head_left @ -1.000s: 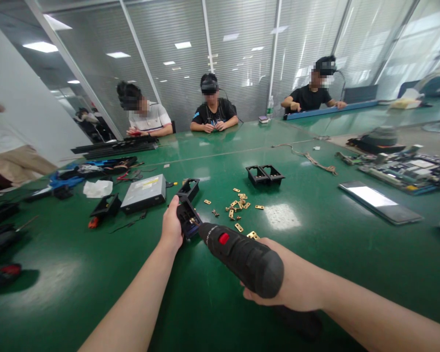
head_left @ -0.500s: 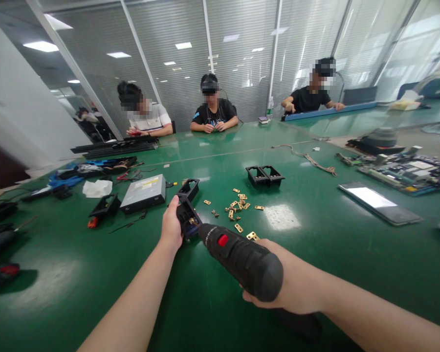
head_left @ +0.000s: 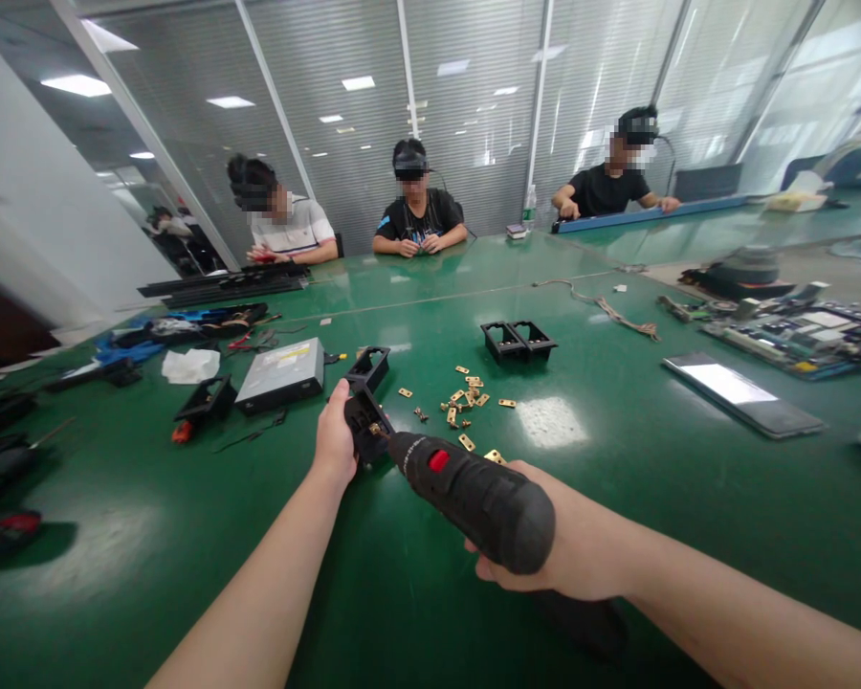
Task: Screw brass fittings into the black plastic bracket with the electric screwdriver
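Observation:
My left hand [head_left: 334,442] grips the near end of a black plastic bracket [head_left: 363,424] lying on the green table [head_left: 208,536]. My right hand [head_left: 560,555] is wrapped round the handle of a black electric screwdriver [head_left: 474,498] with a red button. Its tip points into the bracket, where a small brass piece shows. A second black bracket [head_left: 370,366] lies just beyond the held one. Several small brass plates [head_left: 466,397] are scattered to the right of the brackets.
A grey disc drive [head_left: 281,375] and a black part [head_left: 205,400] lie to the left. A pair of black brackets [head_left: 518,341] sits further back, a flat metal panel [head_left: 742,392] and circuit boards [head_left: 796,330] to the right. Three people sit at the far side.
The view and both hands have shifted slightly; the screwdriver stays pointed into the bracket. A person's sleeve at the far left edge is gone from view.

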Available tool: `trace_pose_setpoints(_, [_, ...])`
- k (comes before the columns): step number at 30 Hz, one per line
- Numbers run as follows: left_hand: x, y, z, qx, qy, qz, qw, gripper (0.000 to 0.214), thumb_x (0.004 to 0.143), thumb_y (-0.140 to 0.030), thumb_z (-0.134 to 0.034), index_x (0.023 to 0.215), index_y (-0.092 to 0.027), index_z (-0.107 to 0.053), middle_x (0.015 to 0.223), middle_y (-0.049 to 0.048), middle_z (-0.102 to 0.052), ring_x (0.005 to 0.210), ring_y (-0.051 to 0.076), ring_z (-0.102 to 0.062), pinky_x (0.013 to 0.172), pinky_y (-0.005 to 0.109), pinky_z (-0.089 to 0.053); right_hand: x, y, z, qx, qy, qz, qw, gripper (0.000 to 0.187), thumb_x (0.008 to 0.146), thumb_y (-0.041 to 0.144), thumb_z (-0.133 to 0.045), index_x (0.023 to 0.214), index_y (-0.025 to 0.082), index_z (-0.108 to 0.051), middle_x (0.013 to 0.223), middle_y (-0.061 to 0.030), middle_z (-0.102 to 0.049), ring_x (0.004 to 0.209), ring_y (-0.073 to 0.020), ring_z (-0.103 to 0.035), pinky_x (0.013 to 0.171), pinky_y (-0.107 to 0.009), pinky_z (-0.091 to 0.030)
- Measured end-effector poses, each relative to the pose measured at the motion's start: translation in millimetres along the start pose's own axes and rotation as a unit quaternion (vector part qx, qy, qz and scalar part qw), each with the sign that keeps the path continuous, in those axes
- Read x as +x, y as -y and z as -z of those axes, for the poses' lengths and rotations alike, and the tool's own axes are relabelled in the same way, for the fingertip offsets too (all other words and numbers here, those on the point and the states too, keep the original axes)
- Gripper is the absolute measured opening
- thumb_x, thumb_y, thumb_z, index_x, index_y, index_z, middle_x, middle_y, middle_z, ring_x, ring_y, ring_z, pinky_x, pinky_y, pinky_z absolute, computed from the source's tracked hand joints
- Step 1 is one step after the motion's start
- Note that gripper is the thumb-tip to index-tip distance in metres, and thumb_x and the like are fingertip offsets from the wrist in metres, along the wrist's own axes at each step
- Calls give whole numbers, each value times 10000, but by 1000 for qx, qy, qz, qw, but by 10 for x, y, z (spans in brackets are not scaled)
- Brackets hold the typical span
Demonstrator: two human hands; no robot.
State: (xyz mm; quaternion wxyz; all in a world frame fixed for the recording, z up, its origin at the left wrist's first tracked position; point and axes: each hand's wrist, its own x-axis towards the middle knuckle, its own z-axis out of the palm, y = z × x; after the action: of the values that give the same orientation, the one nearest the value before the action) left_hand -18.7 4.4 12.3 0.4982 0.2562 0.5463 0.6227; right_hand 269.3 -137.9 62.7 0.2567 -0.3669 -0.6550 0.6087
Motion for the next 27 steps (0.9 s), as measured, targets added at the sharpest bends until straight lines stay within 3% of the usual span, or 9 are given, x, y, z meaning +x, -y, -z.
trace_pose_setpoints(7, [-15,-1,-8,0,-4,-1,1000,361,1198,-560,-735,1079,-220,-759,807,88,-824,631,276,-808,594,349,-678,18,-11,20,-10,-6,12,1000,367,739,143,-1027,857,245,-694,914,8,-792,867,-206,-733,754,-299,-588])
trace_pose_setpoints(15, [24,32,24,-12,7,3,1000,434,1128,-652,-850,1133,-227,-767,835,77,-828,659,295,-827,617,372,-689,15,-13,28,-22,-2,22,1000,393,772,144,-1047,847,250,-677,887,14,-784,852,-204,-728,757,-302,-596])
trace_pose_setpoints(27, [-1,16,-4,-11,2,1,1000,391,1163,-600,-792,1091,-216,-770,816,81,-822,641,270,-799,629,355,-682,-11,-28,39,-27,9,10,1000,403,782,155,-995,816,266,-610,832,33,-714,807,-183,-684,751,-310,-567])
